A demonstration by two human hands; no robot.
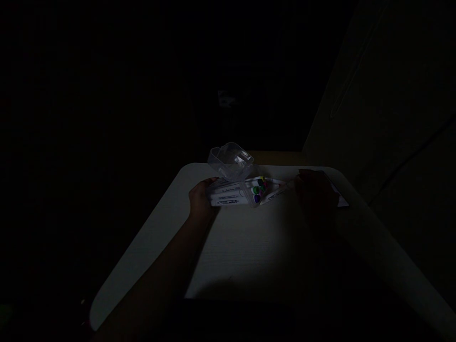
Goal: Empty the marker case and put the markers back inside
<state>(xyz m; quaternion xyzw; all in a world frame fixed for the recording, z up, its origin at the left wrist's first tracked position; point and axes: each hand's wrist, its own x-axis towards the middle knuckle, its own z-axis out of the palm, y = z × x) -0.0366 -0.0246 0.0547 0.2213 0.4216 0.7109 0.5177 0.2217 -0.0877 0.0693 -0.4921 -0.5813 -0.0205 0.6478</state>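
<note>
Reaching in from the near left corner of a white table (pixel 245 242), the person's left arm crosses a bare, faintly lit stretch of tabletop, while the near edge sinks into darkness. The left hand (pixel 200 197) grasps the closed end of a clear plastic case (pixel 250 195), which lies on its side a little short of the far edge, its mouth toward the right edge; whether it rests on the surface or is held just above cannot be told. Inside are white markers, some with green (pixel 256 189), blue-purple and yellow caps showing at the mouth.

Just outside that mouth, at least one white marker (pixel 276 194) slants toward the right hand (pixel 309 192), with another pale length above it. Deep shadow covers this hand, so its grip cannot be told. Near the far right corner, beside it, lies a dark flat object (pixel 331 190) with a pale edge.

As for progress, several markers sit in the case, at least one is out, and the lid (pixel 230 161) stands open, tilted up toward the far edge. Which way the markers are going is unclear. Past that edge runs a dim brown strip (pixel 278 157), then near-blackness.
</note>
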